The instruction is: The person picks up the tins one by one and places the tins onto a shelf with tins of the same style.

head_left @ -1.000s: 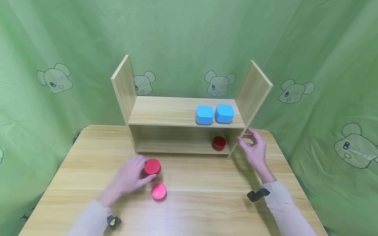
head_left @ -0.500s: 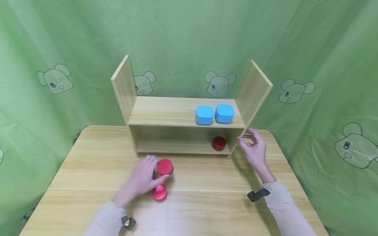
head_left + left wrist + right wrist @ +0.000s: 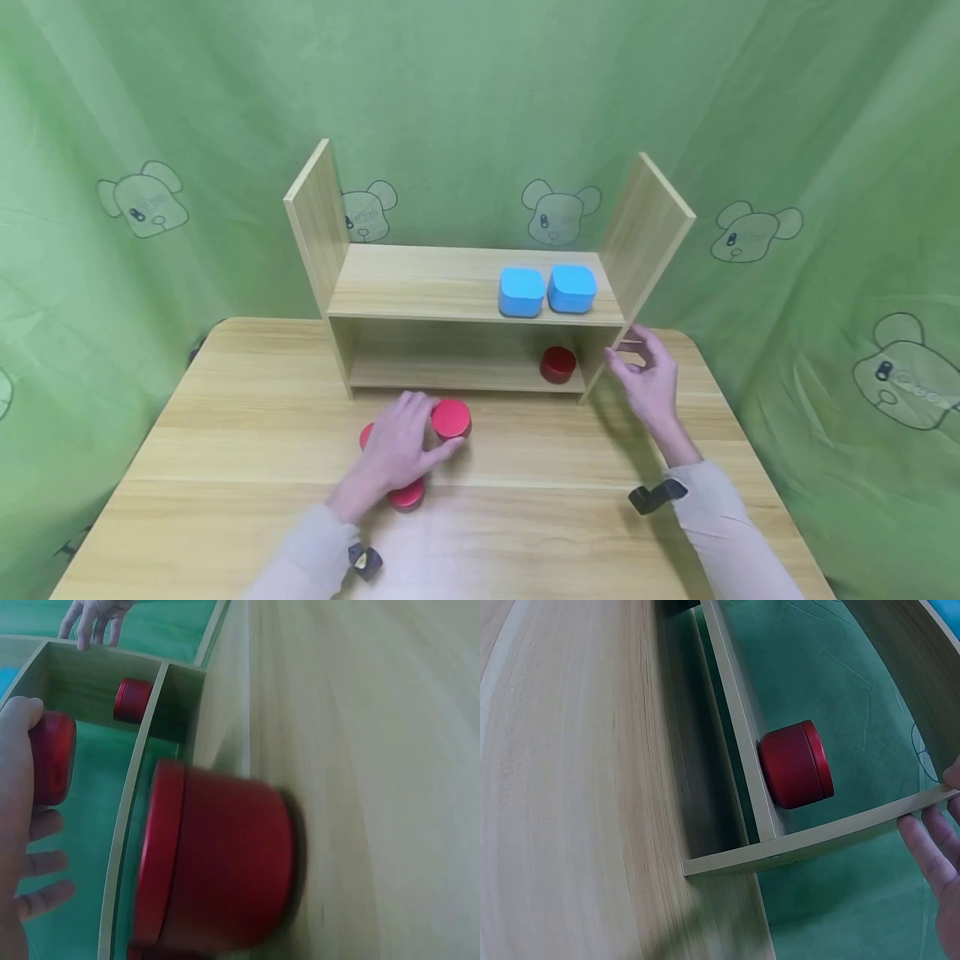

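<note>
My left hand (image 3: 397, 442) holds a round red tin (image 3: 452, 418) between thumb and fingers, above the table in front of the wooden shelf (image 3: 412, 283). In the left wrist view this held tin (image 3: 52, 757) sits off the table. Two more red tins stand on the table under and beside the hand: one (image 3: 407, 494) nearer the front, one (image 3: 365, 435) mostly hidden behind the hand. A red tin (image 3: 795, 765) stands on the lower board at its right end. My right hand (image 3: 648, 379) pinches the shelf's right side panel (image 3: 817, 836), thumb inside and fingers outside.
Two blue rounded boxes (image 3: 521, 292) (image 3: 572, 288) stand side by side at the right of the upper board. Tall side panels (image 3: 311, 225) rise at both ends of the shelf. A green curtain (image 3: 465, 100) hangs behind the wooden table (image 3: 540, 517).
My left hand has moved right along the front of the shelf with its red tin, passing over the other tins. The right hand stays on the side panel.
</note>
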`<state>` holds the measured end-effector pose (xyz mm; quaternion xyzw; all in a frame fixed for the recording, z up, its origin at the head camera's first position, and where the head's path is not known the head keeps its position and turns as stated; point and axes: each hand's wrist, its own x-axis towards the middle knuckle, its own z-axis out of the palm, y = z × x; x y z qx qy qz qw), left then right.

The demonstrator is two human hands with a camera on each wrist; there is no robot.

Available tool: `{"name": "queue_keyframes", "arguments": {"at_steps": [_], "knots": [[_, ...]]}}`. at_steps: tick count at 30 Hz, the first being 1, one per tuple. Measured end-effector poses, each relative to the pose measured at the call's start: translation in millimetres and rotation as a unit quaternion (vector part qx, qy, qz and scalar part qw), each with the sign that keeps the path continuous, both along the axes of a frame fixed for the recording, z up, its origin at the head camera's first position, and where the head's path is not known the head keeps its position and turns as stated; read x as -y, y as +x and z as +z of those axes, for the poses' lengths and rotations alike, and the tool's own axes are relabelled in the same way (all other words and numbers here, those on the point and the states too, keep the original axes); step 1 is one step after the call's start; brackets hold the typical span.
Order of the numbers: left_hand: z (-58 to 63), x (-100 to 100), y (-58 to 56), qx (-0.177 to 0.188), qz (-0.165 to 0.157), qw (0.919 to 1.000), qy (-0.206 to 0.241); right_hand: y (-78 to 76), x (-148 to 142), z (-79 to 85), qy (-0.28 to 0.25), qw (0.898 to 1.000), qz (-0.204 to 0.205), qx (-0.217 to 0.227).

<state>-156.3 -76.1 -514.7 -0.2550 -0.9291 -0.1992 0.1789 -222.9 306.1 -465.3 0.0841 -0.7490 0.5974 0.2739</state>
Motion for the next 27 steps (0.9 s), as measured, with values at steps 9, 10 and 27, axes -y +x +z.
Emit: {"name": "queue_keyframes", "arguments": {"at_steps": [9,10,27], "knots": [[0.0,-20.2,-2.5,0.016,0.017,0.9997,0.007,-0.1,1.1,-0.7,0.002,1.000,-0.001,0.002],[0.6,-22.0,-3.4,0.016,0.019,0.9997,0.006,0.0,1.2,-0.6,0.003,1.000,-0.002,0.003],[9.5,-48.2,-20.5,0.029,0.035,0.9988,-0.017,-0.5,-0.1,-2.3,-0.003,1.000,-0.005,0.004]]}}
